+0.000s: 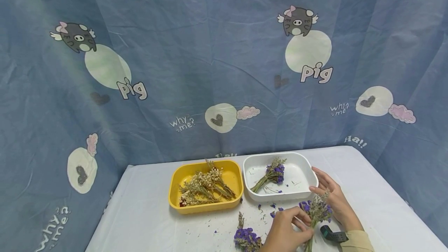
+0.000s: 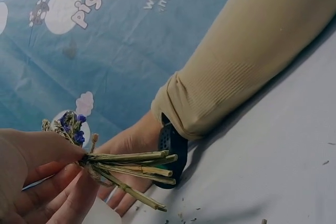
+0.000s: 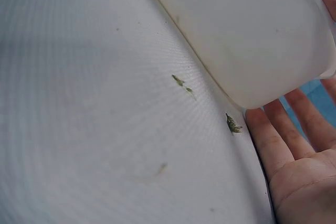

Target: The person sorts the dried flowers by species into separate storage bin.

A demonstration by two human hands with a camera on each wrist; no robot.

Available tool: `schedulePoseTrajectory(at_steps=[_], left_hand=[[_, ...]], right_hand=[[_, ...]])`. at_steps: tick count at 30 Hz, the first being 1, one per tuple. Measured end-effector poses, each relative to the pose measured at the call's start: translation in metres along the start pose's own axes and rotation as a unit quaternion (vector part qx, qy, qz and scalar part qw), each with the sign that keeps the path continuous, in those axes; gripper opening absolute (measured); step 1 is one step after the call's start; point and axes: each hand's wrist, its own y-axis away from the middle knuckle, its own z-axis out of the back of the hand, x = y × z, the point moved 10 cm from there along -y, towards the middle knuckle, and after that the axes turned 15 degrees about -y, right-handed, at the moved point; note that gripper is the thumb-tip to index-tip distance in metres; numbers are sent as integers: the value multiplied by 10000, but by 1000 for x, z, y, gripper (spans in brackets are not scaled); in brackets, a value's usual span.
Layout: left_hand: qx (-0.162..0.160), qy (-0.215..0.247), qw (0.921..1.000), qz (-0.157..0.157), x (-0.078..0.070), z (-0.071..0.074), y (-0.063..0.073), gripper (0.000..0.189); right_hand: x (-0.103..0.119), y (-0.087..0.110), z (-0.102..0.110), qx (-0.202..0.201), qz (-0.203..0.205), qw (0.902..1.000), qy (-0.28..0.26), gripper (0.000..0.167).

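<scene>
Between thumb and fingertips, my left hand (image 1: 288, 228) pinches a tied bunch of dried purple flowers (image 1: 319, 208) by its stems. In the left wrist view the cut stem ends (image 2: 142, 170) stick out past the thumb, the flower heads pointing away. My right hand (image 1: 334, 195) is at the right end of the white tray (image 1: 259, 196). Its extended fingers (image 3: 310, 124) touch the tray's outer wall in the right wrist view, and the thumb lies at the rim. A similar purple bunch (image 1: 274, 172) lies inside the white tray.
Left of the white tray stands a yellow tray (image 1: 196, 207) with several cream-coloured dried bunches (image 1: 206, 186). Another purple bunch (image 1: 246, 238) lies on the table beside my left hand. Loose petals (image 1: 273, 206) and bits are scattered over the white cloth (image 1: 140, 209). A printed blue curtain (image 1: 210, 49) hangs behind.
</scene>
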Motion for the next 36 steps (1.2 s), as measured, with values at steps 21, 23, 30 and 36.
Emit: schedulePoseTrajectory(at_steps=[21, 23, 30, 36], left_hand=[[-638, -119, 9977, 209, -1, 43, -4, 12], [-648, -213, 9975, 176, -1, 49, -6, 11], [-652, -810, 9945, 108, -2, 76, -16, 10], [-720, -1519, 9858, -44, -1, 102, -29, 8]], right_hand=[[4, 3, -5, 303, 208, 9973, -639, 74], [4, 2, -5, 270, 194, 9975, -630, 74], [2, 1, -3, 100, -24, 9988, -483, 78], [-1, 0, -3, 13, -90, 9993, -368, 77]])
